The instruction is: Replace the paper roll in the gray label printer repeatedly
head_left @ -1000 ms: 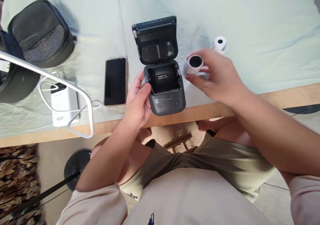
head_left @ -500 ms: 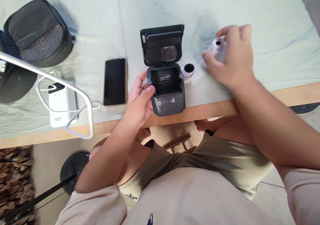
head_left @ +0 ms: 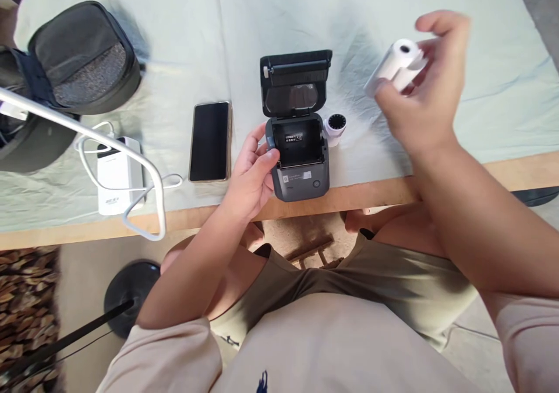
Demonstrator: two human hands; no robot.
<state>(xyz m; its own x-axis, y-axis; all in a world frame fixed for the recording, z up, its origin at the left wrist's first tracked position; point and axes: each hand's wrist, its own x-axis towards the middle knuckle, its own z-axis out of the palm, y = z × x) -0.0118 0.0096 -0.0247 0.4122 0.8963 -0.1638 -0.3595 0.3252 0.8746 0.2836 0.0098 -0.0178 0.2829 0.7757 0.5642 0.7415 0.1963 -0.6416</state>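
Right hand (head_left: 425, 99): fingers clamped on white paper roll (head_left: 395, 64) — lifted above table.
Left hand (head_left: 252, 174): fingers curled against small dark-grey open-lidded printer (head_left: 299, 160) — at table edge.

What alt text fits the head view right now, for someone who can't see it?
The right hand holds a white paper roll above the table, while the left hand grips a small open printer at the table edge. A spool lies beside the printer, a phone to its left.

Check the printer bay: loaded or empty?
Empty. The printer has its lid flipped up, and the bay shows only a label. The right hand holds the paper roll off to the side.
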